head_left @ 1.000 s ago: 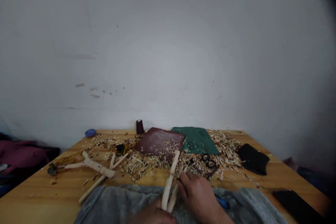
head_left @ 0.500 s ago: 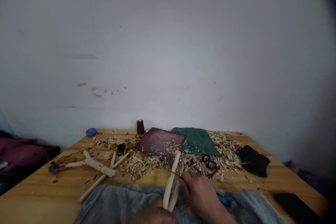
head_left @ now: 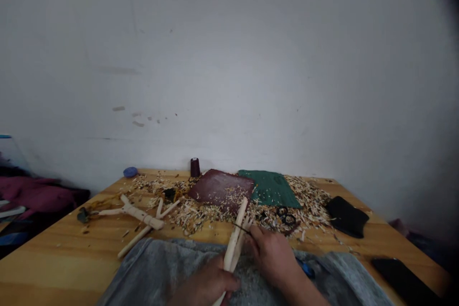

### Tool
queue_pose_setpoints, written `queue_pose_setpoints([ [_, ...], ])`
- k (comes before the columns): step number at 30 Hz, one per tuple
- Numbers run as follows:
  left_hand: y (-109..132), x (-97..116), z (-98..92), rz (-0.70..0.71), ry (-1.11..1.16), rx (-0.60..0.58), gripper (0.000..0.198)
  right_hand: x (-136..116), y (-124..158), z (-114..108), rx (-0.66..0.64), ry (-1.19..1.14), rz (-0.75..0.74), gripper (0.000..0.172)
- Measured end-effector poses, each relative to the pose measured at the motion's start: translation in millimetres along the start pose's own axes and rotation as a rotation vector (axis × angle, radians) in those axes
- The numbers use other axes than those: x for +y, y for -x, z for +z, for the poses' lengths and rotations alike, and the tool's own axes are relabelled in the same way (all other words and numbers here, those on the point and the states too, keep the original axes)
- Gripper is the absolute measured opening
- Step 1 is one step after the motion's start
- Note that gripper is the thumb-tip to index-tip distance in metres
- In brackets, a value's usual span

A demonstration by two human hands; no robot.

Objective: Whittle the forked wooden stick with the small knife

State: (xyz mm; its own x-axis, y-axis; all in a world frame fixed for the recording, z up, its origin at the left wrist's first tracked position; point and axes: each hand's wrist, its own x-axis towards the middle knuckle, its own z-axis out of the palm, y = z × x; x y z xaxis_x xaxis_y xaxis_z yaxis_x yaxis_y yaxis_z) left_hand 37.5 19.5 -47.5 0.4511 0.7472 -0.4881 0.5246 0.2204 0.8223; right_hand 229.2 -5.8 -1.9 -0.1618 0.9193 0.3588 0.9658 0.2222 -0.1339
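My left hand (head_left: 210, 282), slightly blurred, is wrapped round the lower part of a peeled forked stick (head_left: 234, 244), whose prongs point up and away from me. In my right hand (head_left: 275, 256) is a knife; its thin dark blade (head_left: 241, 228) lies across the upper part of the stick, and the handle is hidden in my fingers. Below both hands a grey cloth (head_left: 165, 267) covers my lap and the table's front edge. A blue object (head_left: 305, 267) lies on the cloth beside my right forearm.
Wood shavings (head_left: 201, 217) litter the table (head_left: 53, 258) around a maroon sheet (head_left: 218, 186) and a green sheet (head_left: 274, 189). Carved forked wood (head_left: 139, 215) lies left. Scissors (head_left: 286, 216), a thread cone (head_left: 194, 167), a black flat piece (head_left: 346, 216) and a dark phone-like slab (head_left: 401, 279) are around.
The forked stick has tilted further right, and its lower end now shows below my left hand. The knife blade has moved higher relative to my left hand. The view has shifted slightly.
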Motion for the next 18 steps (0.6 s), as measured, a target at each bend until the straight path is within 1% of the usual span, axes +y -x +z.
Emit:
queue_pose_setpoints([
  [3,2.0,4.3,0.7,0.071,0.013,-0.002,0.02,-7.0,1.6,0.8,-0.008,-0.016,-0.025,0.016],
  [6,9.0,19.7,1.9,0.144,0.0,-0.021,0.012,-23.1,5.6,5.7,-0.052,-0.037,-0.105,0.012],
  [8,14.5,30.1,1.9,0.199,-0.039,0.01,0.006,-29.4,7.1,7.9,-0.078,-0.043,-0.165,0.009],
  [9,16.8,33.8,1.5,0.211,-0.057,0.035,0.008,-29.5,7.2,8.2,-0.08,-0.043,-0.174,0.009],
  [10,18.6,36.1,0.7,0.216,-0.093,0.024,0.013,-27.5,6.7,7.8,-0.071,-0.041,-0.165,0.009],
  [13,21.2,36.0,-2.2,0.185,-0.169,0.045,0.03,-14.1,3.5,4.6,0.0,-0.016,-0.051,0.013],
  [15,21.0,34.0,-3.3,0.162,-0.212,0.088,0.037,-7.7,1.9,3.1,0.034,0.012,0.014,0.015],
  [16,20.4,33.4,-3.4,0.169,-0.226,0.11,0.039,-7.4,1.9,3.3,0.039,0.018,0.021,0.015],
  [18,18.6,33.4,-2.9,0.241,-0.236,0.137,0.039,-13.1,3.3,5.3,0.025,0.01,-0.024,0.015],
])
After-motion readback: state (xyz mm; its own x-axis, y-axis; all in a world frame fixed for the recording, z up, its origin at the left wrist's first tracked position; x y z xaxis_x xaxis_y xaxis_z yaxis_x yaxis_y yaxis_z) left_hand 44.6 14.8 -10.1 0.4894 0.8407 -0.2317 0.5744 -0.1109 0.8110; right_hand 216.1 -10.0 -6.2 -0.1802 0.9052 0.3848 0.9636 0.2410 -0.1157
